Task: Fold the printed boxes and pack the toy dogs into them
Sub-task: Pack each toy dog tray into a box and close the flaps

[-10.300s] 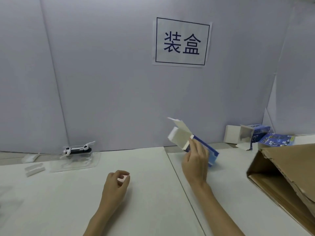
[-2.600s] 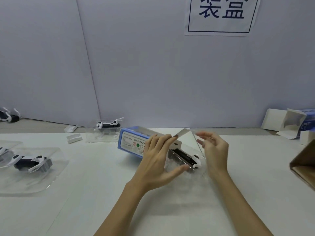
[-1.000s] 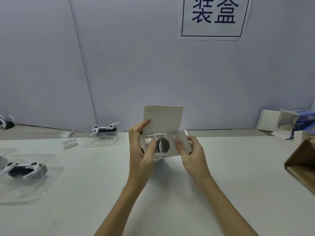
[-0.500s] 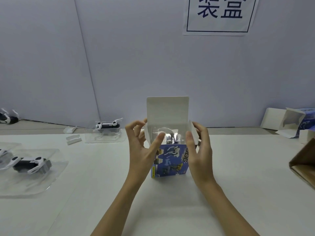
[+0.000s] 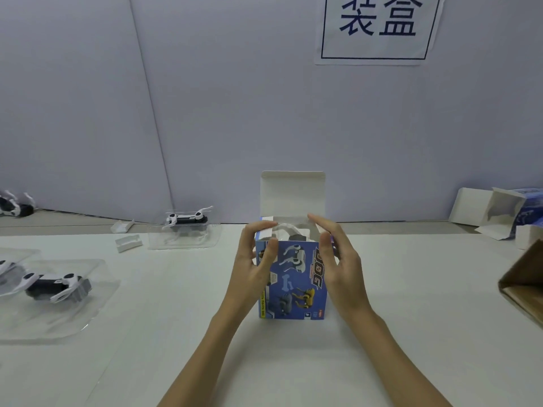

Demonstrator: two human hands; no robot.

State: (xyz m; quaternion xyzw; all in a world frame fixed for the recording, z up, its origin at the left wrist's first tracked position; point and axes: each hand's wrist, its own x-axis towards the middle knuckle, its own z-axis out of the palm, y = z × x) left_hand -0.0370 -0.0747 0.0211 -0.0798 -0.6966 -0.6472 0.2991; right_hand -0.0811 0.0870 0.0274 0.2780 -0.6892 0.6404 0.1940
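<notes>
The left hand point(image 5: 255, 265) and the right hand point(image 5: 338, 259) flank the upright printed box point(image 5: 293, 284) near the middle of the worktop point(image 5: 411, 304). The left fingers are bent in over the box's top left corner and press its small side flap, with the thumb lying on the printed front. The right hand is loosely spread with fingers fairly straight, fingertips over the top right corner; whether it touches the box I cannot tell.

The box stands fully formed, its lid flap point(image 5: 293, 195) upright at the back and the mouth not yet closed. A clear plastic shell with something pale in it shows inside the mouth, so a dog seems to be loaded already. For this box, what looks left is tucking the side flaps and shutting the lid.

More work waits. A toy dog in a clear tray point(image 5: 186, 227) sits towards the far edge, left of the box, and another trayed dog point(image 5: 55, 287) lies near the left edge. At the far right corner lie open boxes point(image 5: 496, 215), and a brown carton point(image 5: 523, 284) juts in at the right edge.

The worktop is plain white. Behind it rise pale grey panels with a paper sign point(image 5: 376, 27) in dark blue characters.
</notes>
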